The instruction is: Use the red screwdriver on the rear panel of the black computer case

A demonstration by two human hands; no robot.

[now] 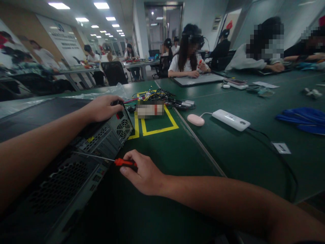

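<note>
A dark computer case (63, 183) lies tilted at the left, its rear side with perforated panels, ports and a round fan grille (124, 128) turned towards the right. My left hand (105, 107) grips the far upper corner of the case, near the fan grille; some of its fingertips are hidden behind the edge. A screwdriver (121, 162) with a red and black handle is held in my right hand (146, 173), fingers wrapped round the handle. Its long thin shaft points left to the rear panel; the tip is at a dark spot, and I cannot tell whether it touches a screw.
Behind the case lie bundled cables (162, 96) and yellow tape squares (161, 130) on the green table (167, 152). Further right are a white power strip (231, 120), a pink rounded device (195, 120) and blue cloth (304, 118). Several people sit across the table.
</note>
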